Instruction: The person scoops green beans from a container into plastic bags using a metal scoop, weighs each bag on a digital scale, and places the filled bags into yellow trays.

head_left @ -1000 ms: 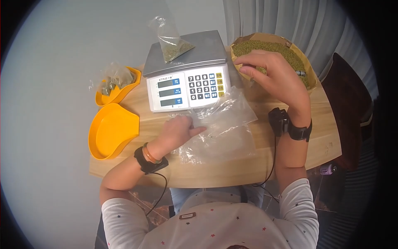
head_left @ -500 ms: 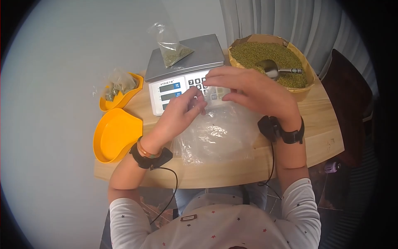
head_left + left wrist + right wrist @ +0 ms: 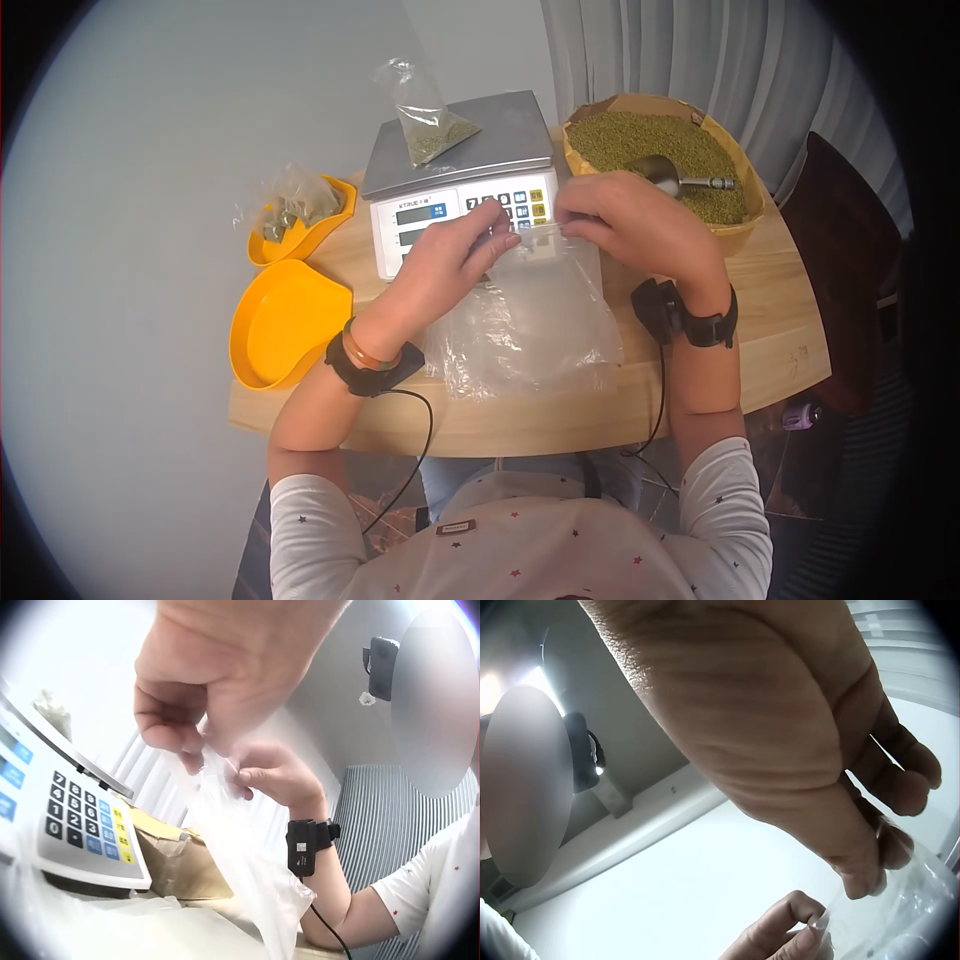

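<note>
A clear plastic bag [image 3: 550, 300] hangs between both hands, its upper edge raised in front of the scale. My left hand [image 3: 445, 255] pinches the bag's left top edge between thumb and fingers. On the other side, my right hand [image 3: 640, 220] pinches the right top edge; the right wrist view shows thumb and fingertip meeting on the film. More clear bags [image 3: 470, 365] lie flat on the table below. Behind the hands stands a digital scale [image 3: 415, 215], its keypad partly covered by them. A filled clear bag [image 3: 430, 135] with green grains at its bottom sits on the scale's plate.
At the back right, a container of green grains [image 3: 640, 135] holds a metal scoop [image 3: 660, 175]. To the left are a yellow scoop-shaped tray [image 3: 290, 320] and another yellow tray [image 3: 325, 235] with filled bags. A dark chair [image 3: 850, 260] stands right of the wooden table [image 3: 780, 340].
My right hand has come from above the grain container to the bag. The left hand has lifted from the table bags, and the bag's top edge is now raised between both hands.
</note>
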`<state>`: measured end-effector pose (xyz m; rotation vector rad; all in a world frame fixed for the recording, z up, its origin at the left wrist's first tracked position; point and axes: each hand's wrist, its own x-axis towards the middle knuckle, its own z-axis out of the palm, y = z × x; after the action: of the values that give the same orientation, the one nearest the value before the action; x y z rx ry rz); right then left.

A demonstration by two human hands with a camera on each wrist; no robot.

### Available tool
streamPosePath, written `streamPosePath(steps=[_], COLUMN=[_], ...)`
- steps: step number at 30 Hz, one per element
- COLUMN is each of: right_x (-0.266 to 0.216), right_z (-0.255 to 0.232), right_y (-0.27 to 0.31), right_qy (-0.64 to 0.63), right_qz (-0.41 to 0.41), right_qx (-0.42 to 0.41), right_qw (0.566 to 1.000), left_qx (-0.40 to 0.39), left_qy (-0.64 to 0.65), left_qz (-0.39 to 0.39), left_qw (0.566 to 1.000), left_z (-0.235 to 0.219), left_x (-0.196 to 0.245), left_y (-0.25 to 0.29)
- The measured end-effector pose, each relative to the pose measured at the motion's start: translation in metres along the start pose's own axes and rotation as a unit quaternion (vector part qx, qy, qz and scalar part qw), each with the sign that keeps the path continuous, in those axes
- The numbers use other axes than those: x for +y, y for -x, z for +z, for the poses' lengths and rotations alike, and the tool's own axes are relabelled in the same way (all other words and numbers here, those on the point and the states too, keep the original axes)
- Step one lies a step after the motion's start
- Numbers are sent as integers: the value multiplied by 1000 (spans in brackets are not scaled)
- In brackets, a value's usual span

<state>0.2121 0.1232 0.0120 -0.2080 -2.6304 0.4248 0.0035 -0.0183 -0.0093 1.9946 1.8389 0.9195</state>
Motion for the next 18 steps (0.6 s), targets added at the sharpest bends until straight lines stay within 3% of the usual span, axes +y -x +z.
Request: streamPosePath(steps=[4,6,8,10,12,13,15,16,18], right_x=[-3,-7,-8,-13,-16,-16,-16,-16,-16], right_z=[-15,-24,-28,-36,-42,-45,-50,-52,-54], right_y=[4,7,10,13,16,18,21,22,25], right_qy=[-21,-39,-26,-30,-31,-31,-28,-28,-28], right_qz=[-13,-21,-24,-8,12,15,13,25,35], right_qx=[42,50,81,79,81,84,89,86,83], right_qw=[999,998,996,996,996,996,996,996,996], left_qx=[49,166,200,194,199,276,407,410,409], left_qy=[31,54,13,131,130,17,-197,-198,-134], left_qz=[27,69,64,20,-18,7,81,82,-44], left_qw=[998,982,978,972,971,961,888,887,901], left_z=[-10,-13,-21,-27,-34,-36,-41,-46,-51], left_x=[-1,-9,-19,-35,-58,-72,-111,-116,-125], left_y=[-11,-24,-40,-58,-76,-87,-113,-121,-136])
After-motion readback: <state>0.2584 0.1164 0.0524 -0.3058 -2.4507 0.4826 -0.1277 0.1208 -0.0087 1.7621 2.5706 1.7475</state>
